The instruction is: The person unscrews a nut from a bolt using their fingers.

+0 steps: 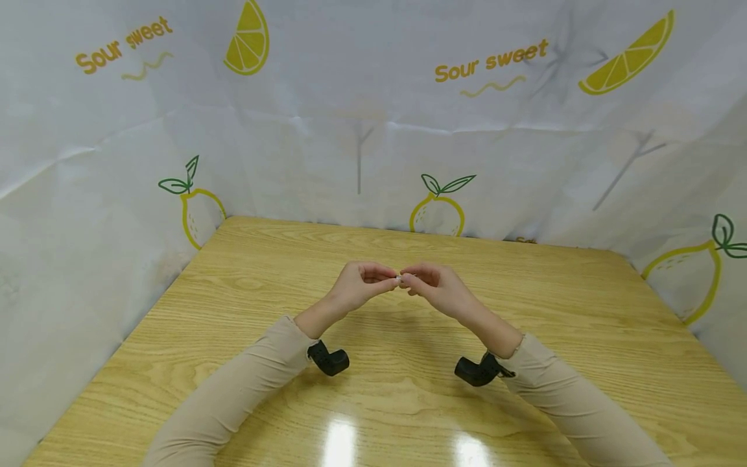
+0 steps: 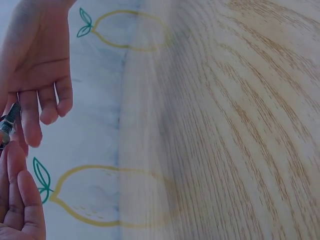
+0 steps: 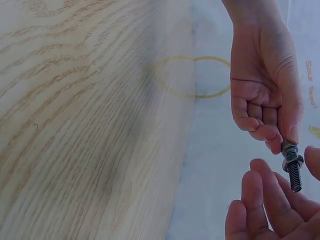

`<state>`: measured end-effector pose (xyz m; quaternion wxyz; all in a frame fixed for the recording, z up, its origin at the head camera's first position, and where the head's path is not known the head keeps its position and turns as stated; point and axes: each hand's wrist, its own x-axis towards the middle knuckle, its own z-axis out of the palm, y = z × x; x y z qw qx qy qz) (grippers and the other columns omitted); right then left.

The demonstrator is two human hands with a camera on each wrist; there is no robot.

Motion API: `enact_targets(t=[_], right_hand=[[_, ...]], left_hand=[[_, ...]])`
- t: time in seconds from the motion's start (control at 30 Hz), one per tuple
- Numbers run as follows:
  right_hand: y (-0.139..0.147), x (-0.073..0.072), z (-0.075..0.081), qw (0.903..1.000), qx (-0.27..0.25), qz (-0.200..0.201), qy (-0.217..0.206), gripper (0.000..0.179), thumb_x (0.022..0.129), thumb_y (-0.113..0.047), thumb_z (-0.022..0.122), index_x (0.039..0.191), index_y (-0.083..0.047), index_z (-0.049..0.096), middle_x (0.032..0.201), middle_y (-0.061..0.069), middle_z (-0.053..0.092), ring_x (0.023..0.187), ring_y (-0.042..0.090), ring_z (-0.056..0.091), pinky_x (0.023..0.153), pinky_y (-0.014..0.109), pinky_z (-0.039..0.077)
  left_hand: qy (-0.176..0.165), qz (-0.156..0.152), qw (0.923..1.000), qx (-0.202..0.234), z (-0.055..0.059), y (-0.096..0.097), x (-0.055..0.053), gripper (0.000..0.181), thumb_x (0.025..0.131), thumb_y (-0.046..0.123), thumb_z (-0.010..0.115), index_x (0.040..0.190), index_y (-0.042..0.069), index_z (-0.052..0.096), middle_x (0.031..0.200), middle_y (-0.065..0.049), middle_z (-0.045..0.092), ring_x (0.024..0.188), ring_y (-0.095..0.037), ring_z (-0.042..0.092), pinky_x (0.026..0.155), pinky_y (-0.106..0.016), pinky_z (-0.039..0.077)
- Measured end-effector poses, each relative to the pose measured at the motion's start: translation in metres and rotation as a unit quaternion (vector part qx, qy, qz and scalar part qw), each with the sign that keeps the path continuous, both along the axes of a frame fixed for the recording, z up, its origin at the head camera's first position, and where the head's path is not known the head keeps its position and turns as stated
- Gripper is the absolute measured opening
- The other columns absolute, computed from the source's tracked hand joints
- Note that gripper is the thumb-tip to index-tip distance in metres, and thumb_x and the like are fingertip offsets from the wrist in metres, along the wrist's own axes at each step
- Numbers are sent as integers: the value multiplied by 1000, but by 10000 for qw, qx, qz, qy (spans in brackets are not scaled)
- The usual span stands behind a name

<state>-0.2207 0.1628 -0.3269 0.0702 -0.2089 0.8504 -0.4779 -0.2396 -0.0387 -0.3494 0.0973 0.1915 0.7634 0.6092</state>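
Observation:
A small metal bolt (image 3: 295, 177) with a nut (image 3: 292, 162) on its thread is held up over the table, between the two hands. My left hand (image 1: 356, 285) pinches the bolt at one end with thumb and fingertips, as the right wrist view shows. Its threaded end points toward my right hand (image 1: 443, 288). There the right fingers (image 3: 272, 200) reach alongside the thread, spread from the thumb, whose tip is right by the nut. In the left wrist view the bolt (image 2: 10, 120) is partly cut off by the frame edge.
A wood-grain table (image 1: 373, 402) spreads under both arms. White cloth (image 1: 309, 155) printed with lemons surrounds its back and sides. A black wrist mount (image 1: 329, 360) hangs below the left wrist and another black mount (image 1: 478, 371) below the right.

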Motion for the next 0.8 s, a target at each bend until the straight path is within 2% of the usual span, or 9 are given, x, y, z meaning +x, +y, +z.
enact_targets(t=[0.07,0.23,0.4,0.5,0.63,0.8], right_hand=[[0,0,0,10000,11,-2,-75,38,98,-28,50,121,1,59,111,22,66,103,40,61,91,49,50],[0,1,0,9999,60,-161,22,31,94,-23,58,117,-3,61,113,18,65,105,34,62,89,42,53],[0,1,-1,9999,-43,-129,93,39,90,-22,63,122,-2,56,120,18,61,107,30,61,86,36,54],[0,0,-1,10000,6,-56,-16,41,93,-27,58,125,-1,55,118,20,62,105,33,61,88,42,53],[0,0,0,9998,96,-24,-159,38,98,-30,50,120,0,59,110,21,66,102,37,62,91,49,50],[-1,1,0,9999,86,-97,-40,29,94,-22,58,115,-3,61,111,17,66,101,31,63,88,43,53]], left_hand=[[-1,30,10000,-48,0,0,0,25,89,19,65,109,4,68,104,-16,69,100,-33,64,90,-41,52],[-40,85,9999,-47,0,1,1,25,88,18,65,109,4,68,104,-15,69,100,-33,64,90,-38,53],[-42,110,9999,-55,0,1,1,25,88,18,65,109,5,68,104,-14,69,98,-29,65,88,-37,54],[-47,66,10000,-30,0,1,1,25,89,18,65,110,5,68,104,-14,69,100,-33,64,89,-39,53],[-48,57,10000,-34,-1,0,1,25,89,19,65,110,5,67,104,-14,69,101,-35,63,90,-39,53],[-57,52,10000,5,-2,0,0,25,89,18,65,109,4,67,104,-16,68,103,-37,62,89,-38,53]])
